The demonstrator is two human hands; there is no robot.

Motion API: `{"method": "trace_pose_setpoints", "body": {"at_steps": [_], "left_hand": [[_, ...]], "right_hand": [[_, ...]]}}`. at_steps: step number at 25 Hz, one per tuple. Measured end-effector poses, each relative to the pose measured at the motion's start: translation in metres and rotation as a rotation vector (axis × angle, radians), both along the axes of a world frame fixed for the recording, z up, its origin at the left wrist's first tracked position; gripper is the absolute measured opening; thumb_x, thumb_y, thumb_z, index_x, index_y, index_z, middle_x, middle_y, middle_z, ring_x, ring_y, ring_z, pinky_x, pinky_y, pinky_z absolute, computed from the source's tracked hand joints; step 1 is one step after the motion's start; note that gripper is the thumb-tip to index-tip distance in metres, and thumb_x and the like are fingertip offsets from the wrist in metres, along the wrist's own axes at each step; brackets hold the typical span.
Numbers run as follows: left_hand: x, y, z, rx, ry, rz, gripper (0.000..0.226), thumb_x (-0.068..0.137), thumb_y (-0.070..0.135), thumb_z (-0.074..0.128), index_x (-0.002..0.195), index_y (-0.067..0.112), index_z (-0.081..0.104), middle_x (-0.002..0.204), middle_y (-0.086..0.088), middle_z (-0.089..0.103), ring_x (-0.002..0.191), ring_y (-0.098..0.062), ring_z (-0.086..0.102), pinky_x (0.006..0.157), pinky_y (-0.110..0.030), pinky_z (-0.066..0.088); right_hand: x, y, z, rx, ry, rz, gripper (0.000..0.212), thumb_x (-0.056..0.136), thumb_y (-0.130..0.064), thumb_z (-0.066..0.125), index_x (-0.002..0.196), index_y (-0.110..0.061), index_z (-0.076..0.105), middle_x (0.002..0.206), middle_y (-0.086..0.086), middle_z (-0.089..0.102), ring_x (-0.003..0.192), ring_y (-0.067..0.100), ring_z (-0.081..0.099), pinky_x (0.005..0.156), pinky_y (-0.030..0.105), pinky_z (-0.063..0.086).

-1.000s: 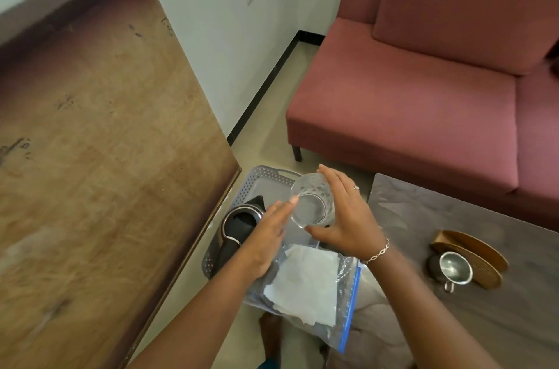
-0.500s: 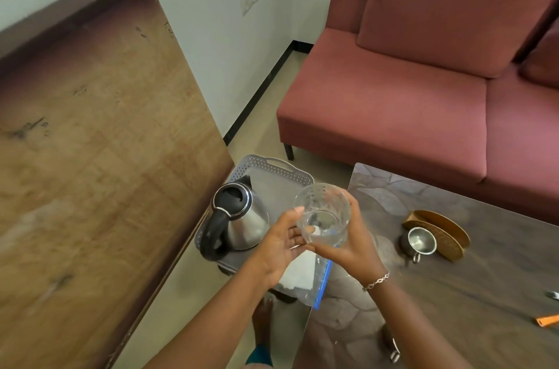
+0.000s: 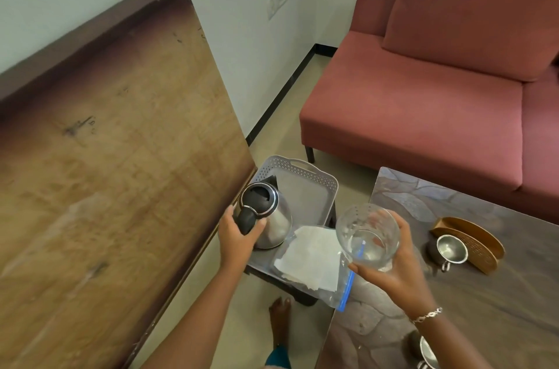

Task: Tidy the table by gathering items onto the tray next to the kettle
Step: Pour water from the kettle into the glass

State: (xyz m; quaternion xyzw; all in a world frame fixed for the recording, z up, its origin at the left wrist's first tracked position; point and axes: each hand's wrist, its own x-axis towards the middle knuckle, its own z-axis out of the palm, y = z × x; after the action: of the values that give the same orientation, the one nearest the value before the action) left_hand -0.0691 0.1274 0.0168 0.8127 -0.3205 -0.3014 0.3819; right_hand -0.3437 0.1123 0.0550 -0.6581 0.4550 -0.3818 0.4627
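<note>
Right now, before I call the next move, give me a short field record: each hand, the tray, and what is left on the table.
left hand: grips the handle of the kettle
right hand: holds the glass near the table's edge
tray: grey, perforated rim, far part bare
zip bag: white paper inside, lying beside the kettle
table: steel cup beside wooden holder
not yet gathered: glass, steel cup, wooden holder

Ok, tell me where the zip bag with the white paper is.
Head view, lower centre: the zip bag lies just right of the kettle, at the near end of the grey tray.
</note>
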Motion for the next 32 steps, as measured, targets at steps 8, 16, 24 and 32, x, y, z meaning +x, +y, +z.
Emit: {"method": "trace_pose_setpoints", "body": {"at_steps": [8, 16, 24, 32], "left_hand": [[0.04, -0.012, -0.065, 0.374, -0.012, -0.111, 0.056, 0.066, 0.012, 0.079, 0.114, 0.002, 0.052, 0.117, -0.018, 0.06, 0.106, -0.033, 0.058, 0.09, -0.043, 0.048], [0.055, -0.013, -0.083, 0.305, 0.272, -0.016, 0.038, 0.064, 0.002, 0.079, 0.099, -0.003, 0.064, 0.098, -0.023, 0.068, 0.096, -0.039, 0.063, 0.086, -0.047, 0.052], [0.048, -0.029, -0.063, 0.073, 0.362, 0.068, 0.024, 0.067, 0.008, 0.079, 0.084, 0.015, 0.064, 0.075, -0.001, 0.066, 0.071, -0.017, 0.061, 0.065, -0.025, 0.048], [0.052, -0.028, 0.028, -0.1, 0.29, -0.109, 0.02, 0.067, 0.003, 0.078, 0.077, 0.013, 0.065, 0.068, -0.006, 0.064, 0.063, -0.02, 0.057, 0.062, -0.03, 0.047]], "right_hand": [[-0.002, 0.003, -0.008, 0.099, 0.011, -0.015, 0.09, 0.051, -0.034, 0.084, 0.123, -0.049, 0.033, 0.122, -0.031, 0.046, 0.114, -0.005, 0.049, 0.091, 0.005, 0.042], [0.006, -0.002, -0.012, 0.133, 0.011, -0.044, 0.091, 0.049, -0.022, 0.083, 0.12, -0.051, 0.034, 0.127, -0.007, 0.049, 0.114, 0.002, 0.05, 0.092, 0.006, 0.042], [-0.002, -0.006, -0.004, 0.106, -0.011, -0.073, 0.091, 0.048, -0.021, 0.082, 0.12, -0.047, 0.034, 0.124, -0.016, 0.05, 0.114, 0.003, 0.051, 0.095, 0.012, 0.043], [-0.033, 0.003, 0.021, 0.028, 0.008, -0.163, 0.091, 0.047, -0.024, 0.083, 0.116, -0.053, 0.032, 0.123, -0.012, 0.049, 0.111, -0.007, 0.049, 0.087, 0.001, 0.039]]}}
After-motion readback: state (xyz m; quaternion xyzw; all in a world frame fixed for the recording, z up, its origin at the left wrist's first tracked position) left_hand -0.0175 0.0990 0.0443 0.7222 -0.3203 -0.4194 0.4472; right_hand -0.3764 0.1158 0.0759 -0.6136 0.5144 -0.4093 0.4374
